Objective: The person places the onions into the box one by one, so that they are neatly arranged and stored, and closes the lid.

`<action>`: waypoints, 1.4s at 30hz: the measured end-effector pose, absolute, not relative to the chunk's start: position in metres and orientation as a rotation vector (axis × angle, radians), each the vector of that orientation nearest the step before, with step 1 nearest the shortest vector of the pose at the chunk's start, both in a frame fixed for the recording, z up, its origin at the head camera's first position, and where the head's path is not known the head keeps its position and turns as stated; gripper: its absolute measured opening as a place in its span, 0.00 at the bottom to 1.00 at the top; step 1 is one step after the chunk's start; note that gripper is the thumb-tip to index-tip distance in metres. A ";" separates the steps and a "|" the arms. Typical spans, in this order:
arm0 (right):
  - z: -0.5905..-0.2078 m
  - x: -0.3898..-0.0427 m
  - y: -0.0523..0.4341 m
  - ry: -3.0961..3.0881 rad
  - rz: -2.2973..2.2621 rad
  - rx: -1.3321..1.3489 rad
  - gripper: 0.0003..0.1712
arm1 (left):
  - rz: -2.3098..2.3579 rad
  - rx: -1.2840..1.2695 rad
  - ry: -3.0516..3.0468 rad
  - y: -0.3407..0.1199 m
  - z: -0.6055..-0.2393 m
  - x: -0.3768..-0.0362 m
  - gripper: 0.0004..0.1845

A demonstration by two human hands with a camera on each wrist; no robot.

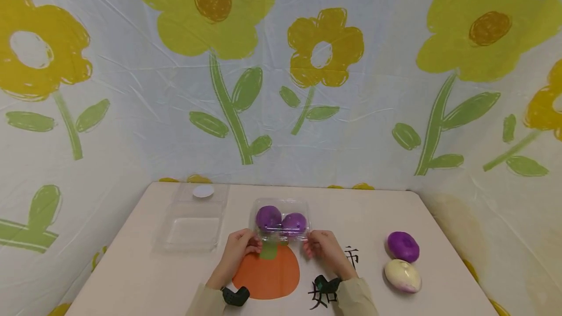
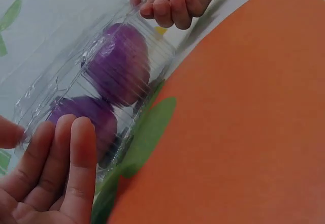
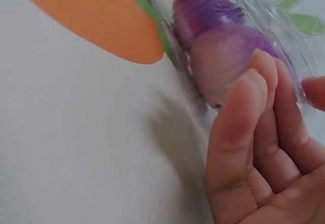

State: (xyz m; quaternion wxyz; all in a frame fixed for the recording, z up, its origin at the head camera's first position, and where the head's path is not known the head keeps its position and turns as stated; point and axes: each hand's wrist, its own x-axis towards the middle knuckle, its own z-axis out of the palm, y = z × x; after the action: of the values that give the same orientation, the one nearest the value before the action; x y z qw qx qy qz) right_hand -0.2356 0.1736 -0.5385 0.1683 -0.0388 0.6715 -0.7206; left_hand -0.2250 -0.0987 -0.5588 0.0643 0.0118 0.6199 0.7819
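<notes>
Both forearms are reaching in from the near edge of the tabletop [image 1: 131, 277], wrists low. The left hand [image 1: 239, 247] and right hand [image 1: 322, 247] are pinching opposite ends of a clear plastic box [image 1: 281, 221] holding two purple buns [image 1: 269, 217], fingers curled against its walls. The box is sitting mid-table, just beyond the orange print [image 1: 268, 272].

Head looks down from afar; wrists close (sharing the clear box [image 1: 281, 221])
</notes>
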 end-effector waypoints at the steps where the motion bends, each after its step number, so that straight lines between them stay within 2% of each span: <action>1: -0.539 -0.239 0.173 1.914 -2.058 -0.106 0.18 | 2.370 0.039 1.872 -0.098 -0.559 -0.228 0.15; 11: -0.544 -0.270 0.161 1.937 -2.141 -0.057 0.21 | 2.504 -0.027 1.757 -0.097 -0.563 -0.261 0.15; 21: -0.551 -0.301 0.156 1.849 -2.249 0.052 0.20 | 2.592 -0.085 1.634 -0.095 -0.567 -0.291 0.15; 26: -0.555 -0.307 0.156 1.729 -2.332 0.058 0.20 | 2.631 -0.037 1.621 -0.097 -0.573 -0.296 0.15; 34: -0.559 -0.311 0.156 1.601 -2.425 0.075 0.14 | 2.659 -0.024 1.667 -0.095 -0.575 -0.303 0.18; 42: -0.558 -0.312 0.156 1.622 -2.420 0.086 0.21 | 2.630 -0.130 1.676 -0.093 -0.569 -0.302 0.25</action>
State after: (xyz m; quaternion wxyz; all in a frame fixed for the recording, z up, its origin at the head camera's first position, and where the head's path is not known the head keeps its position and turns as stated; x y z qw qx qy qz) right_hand -0.3115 0.1565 -0.5576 0.1134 0.0292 0.5529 -0.8250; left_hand -0.3021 -0.0930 -0.5695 0.0104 -0.0416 0.5369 0.8426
